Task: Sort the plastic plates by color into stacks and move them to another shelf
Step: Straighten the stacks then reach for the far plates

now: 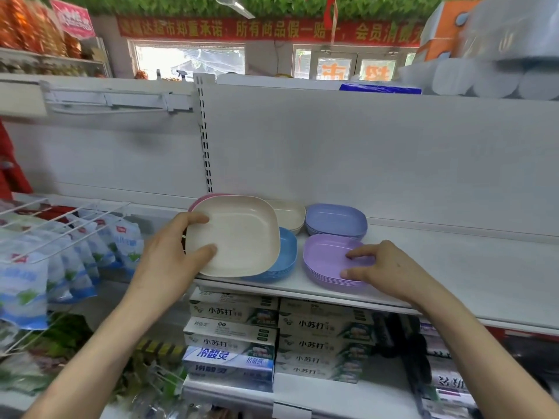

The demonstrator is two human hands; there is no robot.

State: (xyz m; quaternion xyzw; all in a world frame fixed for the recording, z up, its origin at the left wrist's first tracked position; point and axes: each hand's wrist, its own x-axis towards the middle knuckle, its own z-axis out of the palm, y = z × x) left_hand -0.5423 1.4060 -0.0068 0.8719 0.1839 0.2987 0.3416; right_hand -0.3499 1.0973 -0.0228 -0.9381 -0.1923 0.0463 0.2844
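My left hand (pixel 172 252) grips the left rim of a cream plate (pixel 242 234), tilted above a stack of blue plates (pixel 286 252). A pink plate (pixel 201 198) peeks out behind the cream one. My right hand (pixel 378 266) rests with fingers on the right side of a stack of lilac plates (pixel 323 257) near the shelf's front edge. Behind it stands a stack of periwinkle plates (pixel 335 219), and to the left of that a small stack of cream plates (pixel 289 213). All sit on the white shelf (pixel 453 267).
Toothpaste boxes (pixel 233 337) fill the shelf below. Hanging blue and white bags (pixel 69 252) on wire hooks are at the left. Toilet paper rolls (pixel 484 77) stand on the top shelf at the right. The white back panel (pixel 363 152) rises behind the plates.
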